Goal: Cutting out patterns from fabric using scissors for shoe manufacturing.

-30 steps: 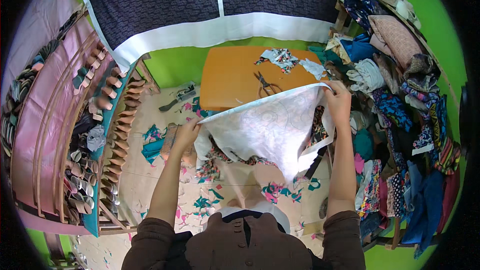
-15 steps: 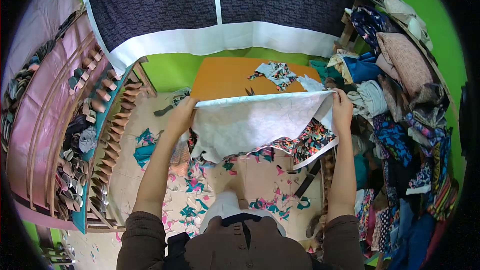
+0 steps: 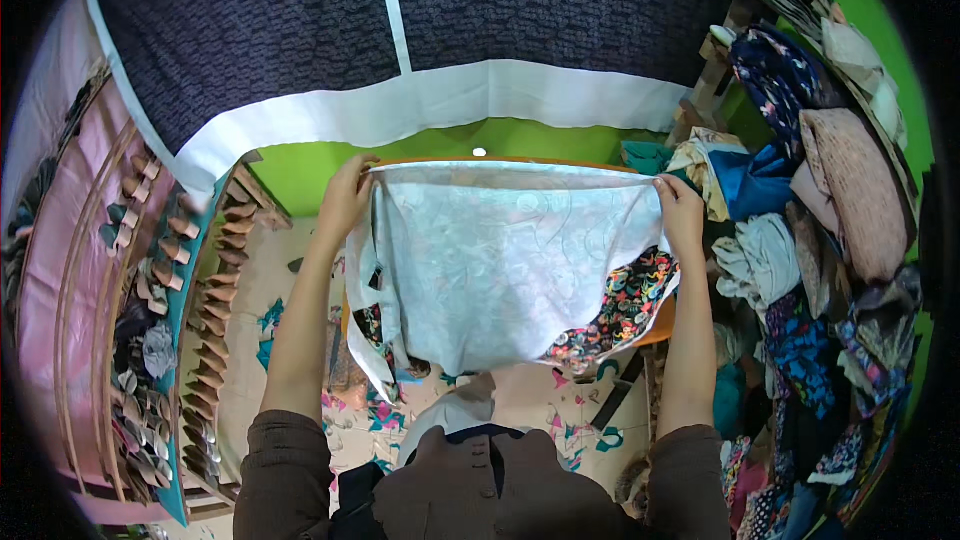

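A piece of fabric (image 3: pixel 500 250) hangs spread between my two hands, its pale underside facing me. Its dark floral printed side shows at the lower right and in a narrow strip at the lower left. My left hand (image 3: pixel 349 192) pinches the top left corner. At the top right corner, my right hand (image 3: pixel 681 208) pinches the cloth between thumb and fingers. The upper edge is pulled nearly straight. Behind it the orange table (image 3: pixel 655 328) is mostly hidden, with only thin parts of its edge showing.
Stacked folded and crumpled fabrics (image 3: pixel 760 260) fill the right side. Racks with rows of shoe lasts (image 3: pixel 215 340) stand at the left. Teal and pink scraps (image 3: pixel 385 418) litter the tiled floor. A dark patterned curtain (image 3: pixel 560 10) with a white border hangs at the back.
Both hands have lifted slightly and the fabric now hangs lower and fuller, covering most of the table. The left hand has shifted a little left. My view has tilted and turned slightly.
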Demonstrator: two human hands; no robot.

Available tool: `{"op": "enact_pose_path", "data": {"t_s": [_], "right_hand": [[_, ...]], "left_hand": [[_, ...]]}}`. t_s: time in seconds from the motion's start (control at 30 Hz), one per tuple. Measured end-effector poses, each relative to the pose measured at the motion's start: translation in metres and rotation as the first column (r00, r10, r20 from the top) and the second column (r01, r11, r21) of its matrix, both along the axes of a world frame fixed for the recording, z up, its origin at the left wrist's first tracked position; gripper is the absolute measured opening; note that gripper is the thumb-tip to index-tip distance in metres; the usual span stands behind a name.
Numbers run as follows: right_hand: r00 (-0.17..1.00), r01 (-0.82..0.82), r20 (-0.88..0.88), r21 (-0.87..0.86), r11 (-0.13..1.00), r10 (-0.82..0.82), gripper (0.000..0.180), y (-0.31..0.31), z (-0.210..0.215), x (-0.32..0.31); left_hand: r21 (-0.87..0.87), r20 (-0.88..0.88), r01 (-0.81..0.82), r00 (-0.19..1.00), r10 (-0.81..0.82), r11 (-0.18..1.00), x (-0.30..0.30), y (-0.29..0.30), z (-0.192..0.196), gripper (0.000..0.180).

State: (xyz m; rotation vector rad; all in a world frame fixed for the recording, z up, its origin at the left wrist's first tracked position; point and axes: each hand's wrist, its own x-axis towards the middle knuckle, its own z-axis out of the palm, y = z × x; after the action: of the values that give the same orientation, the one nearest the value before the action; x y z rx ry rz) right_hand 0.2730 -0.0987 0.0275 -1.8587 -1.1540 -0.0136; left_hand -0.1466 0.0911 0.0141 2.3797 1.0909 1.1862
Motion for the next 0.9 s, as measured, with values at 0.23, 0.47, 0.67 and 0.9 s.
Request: {"op": "enact_pose_path", "data": {"t_s": [0.23, 0.47, 0.67, 0.9], "right_hand": [[0.998, 0.045, 0.058, -0.259, 0.965, -0.031, 0.024, 0.065, -0.054, 0.039], [0.987, 0.059, 0.156, -0.542, 0.838, 0.031, 0.023, 0.093, -0.124, 0.052], [0.893, 0.112, 0.446, -0.334, 0.936, 0.053, 0.021, 0.087, -0.146, -0.004], [0.988, -0.148, -0.125, -0.937, 0.316, 0.092, 0.059, -0.012, -0.17, -0.049]], "left_hand": [[-0.25, -0.302, -0.103, 0.953, 0.024, 0.963, 0.05, 0.09, -0.051, 0.016], [-0.094, -0.622, -0.2, 0.776, 0.099, 0.975, 0.079, 0.107, -0.122, 0.013], [0.13, -0.438, -0.221, 0.862, 0.256, 0.967, 0.097, 0.047, -0.14, 0.029], [-0.276, -0.354, -0.241, 0.925, 0.135, 0.931, 0.067, -0.101, -0.162, 0.043]]}}
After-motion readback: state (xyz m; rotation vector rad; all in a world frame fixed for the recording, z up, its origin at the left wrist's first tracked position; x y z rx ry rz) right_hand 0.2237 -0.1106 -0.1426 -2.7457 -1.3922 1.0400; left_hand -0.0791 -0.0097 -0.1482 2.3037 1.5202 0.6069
